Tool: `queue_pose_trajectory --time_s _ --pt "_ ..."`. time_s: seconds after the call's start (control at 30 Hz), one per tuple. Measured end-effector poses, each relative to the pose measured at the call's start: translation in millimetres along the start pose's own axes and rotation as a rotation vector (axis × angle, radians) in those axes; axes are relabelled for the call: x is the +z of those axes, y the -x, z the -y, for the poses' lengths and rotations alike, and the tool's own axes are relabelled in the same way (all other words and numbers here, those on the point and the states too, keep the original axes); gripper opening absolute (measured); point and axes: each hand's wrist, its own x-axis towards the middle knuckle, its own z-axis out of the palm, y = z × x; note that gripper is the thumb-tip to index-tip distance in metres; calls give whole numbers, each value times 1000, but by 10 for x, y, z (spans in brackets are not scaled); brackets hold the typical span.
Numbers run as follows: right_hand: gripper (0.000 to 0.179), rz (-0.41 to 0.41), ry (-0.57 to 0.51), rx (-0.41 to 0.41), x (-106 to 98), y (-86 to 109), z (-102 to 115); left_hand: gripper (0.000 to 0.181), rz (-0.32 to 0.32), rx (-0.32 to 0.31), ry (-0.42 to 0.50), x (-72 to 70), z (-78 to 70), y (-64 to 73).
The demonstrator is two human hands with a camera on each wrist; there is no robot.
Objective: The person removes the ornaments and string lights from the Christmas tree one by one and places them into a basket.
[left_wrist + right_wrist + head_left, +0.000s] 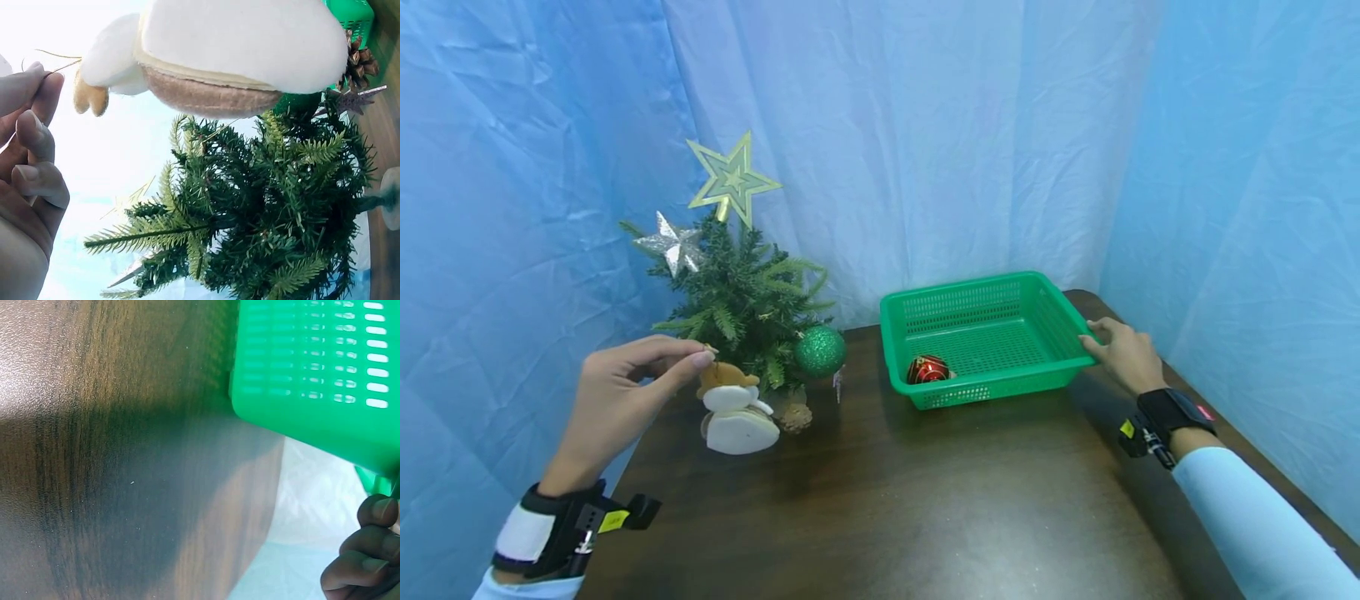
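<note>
- Evidently, head view: left hand (613,392) pinches a brown-and-white plush ornament (741,432) at its top, suspended beside the small tree (752,292); presumably this keeps its body unobstructed. Right hand (1126,357) grips the green basket (1000,390) at its right rim, likely steadying it on the table (940,508).
- Left wrist view: thumb and finger narrowed on a thin gold loop (70,63), apparently the handiest hold.
- Right wrist view: fingers curled near the basket's edge; thumb contact cannot be confirmed.

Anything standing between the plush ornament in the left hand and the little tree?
Nothing visible does. The plush ornament hangs from the pinching left hand, in front of the tree. The green ball and the pinecone sit to its right in the head view, beside that path.
</note>
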Motion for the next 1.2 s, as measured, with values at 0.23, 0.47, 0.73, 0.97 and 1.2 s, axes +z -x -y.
queue_pose_trajectory --time_s 0.23,0.47,0.73,0.97,1.2 --pt "48 -2 5 -2 -14 -2 24 20 12 33 0 65 21 -13" --pt "47 -4 3 -5 -22 -11 27 19 19 70 8 130 37 -30" --pt "47 5 2 1 -18 -11 8 16 73 -3 32 218 7 -47" --pt "45 -1 5 -10 -12 -15 -1 17 88 -8 35 289 -1 -75" --pt "46 -7 6 -23 -25 -32 15 13 105 -20 42 332 -97 -108"
